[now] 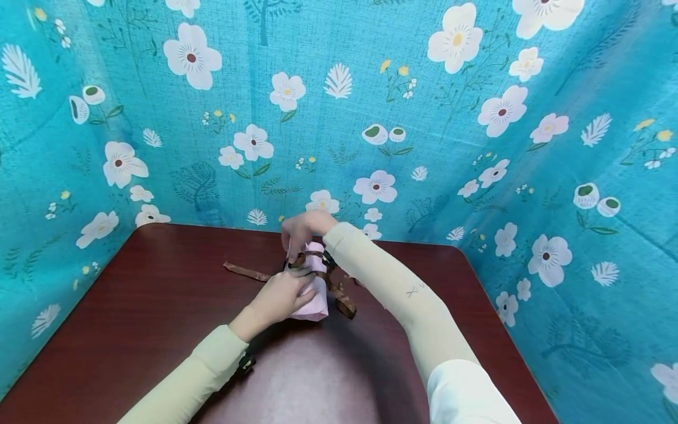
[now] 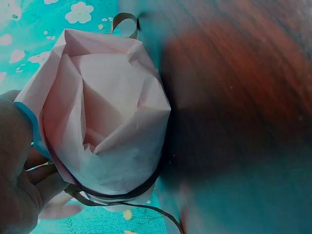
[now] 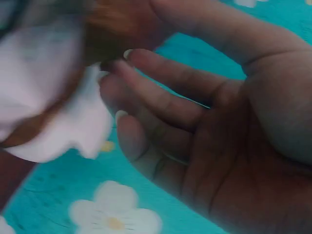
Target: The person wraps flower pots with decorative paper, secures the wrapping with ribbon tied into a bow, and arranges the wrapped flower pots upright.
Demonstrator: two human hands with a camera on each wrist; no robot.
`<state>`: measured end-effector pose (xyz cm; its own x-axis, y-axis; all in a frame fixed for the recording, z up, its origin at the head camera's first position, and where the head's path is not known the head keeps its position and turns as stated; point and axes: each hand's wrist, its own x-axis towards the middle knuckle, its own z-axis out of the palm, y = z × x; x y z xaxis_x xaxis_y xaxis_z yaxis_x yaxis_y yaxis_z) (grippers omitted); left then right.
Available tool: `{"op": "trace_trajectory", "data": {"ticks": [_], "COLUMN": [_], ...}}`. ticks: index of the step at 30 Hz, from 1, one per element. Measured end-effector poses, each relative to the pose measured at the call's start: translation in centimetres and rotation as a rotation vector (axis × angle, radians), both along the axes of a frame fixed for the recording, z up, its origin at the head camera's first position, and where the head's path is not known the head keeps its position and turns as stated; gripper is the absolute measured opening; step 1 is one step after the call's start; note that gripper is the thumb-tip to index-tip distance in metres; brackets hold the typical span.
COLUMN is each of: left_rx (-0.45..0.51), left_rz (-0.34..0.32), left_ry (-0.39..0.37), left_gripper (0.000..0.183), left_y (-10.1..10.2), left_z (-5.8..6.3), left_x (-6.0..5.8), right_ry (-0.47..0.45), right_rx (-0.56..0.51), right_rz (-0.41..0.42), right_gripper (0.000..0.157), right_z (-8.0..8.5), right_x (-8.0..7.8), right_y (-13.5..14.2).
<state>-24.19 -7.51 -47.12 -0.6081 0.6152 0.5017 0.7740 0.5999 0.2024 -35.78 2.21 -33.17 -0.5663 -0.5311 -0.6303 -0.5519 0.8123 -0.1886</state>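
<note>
A pink paper-wrapped bundle [image 1: 316, 303] lies toward the back of the table, a brown ribbon [image 1: 246, 272] running around it. One ribbon tail stretches to the left; a looped part lies on the right. My left hand [image 1: 275, 297] grips the bundle from its left side. In the left wrist view the pink paper [image 2: 122, 165] has a folded, hollow end, and the left hand [image 2: 19, 185] is at its edge. My right hand [image 1: 308, 228] is above the far part, fingers pointing down. In the right wrist view, its curled fingers [image 3: 161, 97] and thumb pinch blurred brown ribbon [image 3: 105, 41].
The dark red-brown table [image 1: 122, 318] has rounded back corners. A turquoise floral curtain [image 1: 328, 129] hangs behind and along both sides of it. A small black device [image 1: 245, 363] sits under the left wrist.
</note>
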Motion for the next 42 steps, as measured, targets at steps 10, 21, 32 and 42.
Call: {"op": "trace_trajectory", "data": {"ticks": [10, 21, 32, 42], "left_rx": [-0.005, 0.006, 0.007, 0.003], "left_rz": [-0.006, 0.012, -0.008, 0.043], "left_ry": [0.036, 0.049, 0.111, 0.069], "left_gripper": [0.027, 0.020, 0.020, 0.026], "left_y": [0.0, 0.0, 0.0, -0.6], "left_z": [-0.2, -0.3, -0.6, -0.5], "left_x": [-0.1, 0.0, -0.1, -0.4], "right_ry": [0.073, 0.062, 0.146, 0.248], "right_rx": [-0.220, -0.619, -0.673, -0.636], "right_rz": [0.009, 0.071, -0.047, -0.145], "right_gripper": [0.022, 0.022, 0.024, 0.046], "right_z": [-2.7, -1.6, -4.0, -8.8], "right_x": [-0.5, -0.1, 1.7, 5.5], "right_y": [-1.0, -2.8, 6.1, 11.0]}}
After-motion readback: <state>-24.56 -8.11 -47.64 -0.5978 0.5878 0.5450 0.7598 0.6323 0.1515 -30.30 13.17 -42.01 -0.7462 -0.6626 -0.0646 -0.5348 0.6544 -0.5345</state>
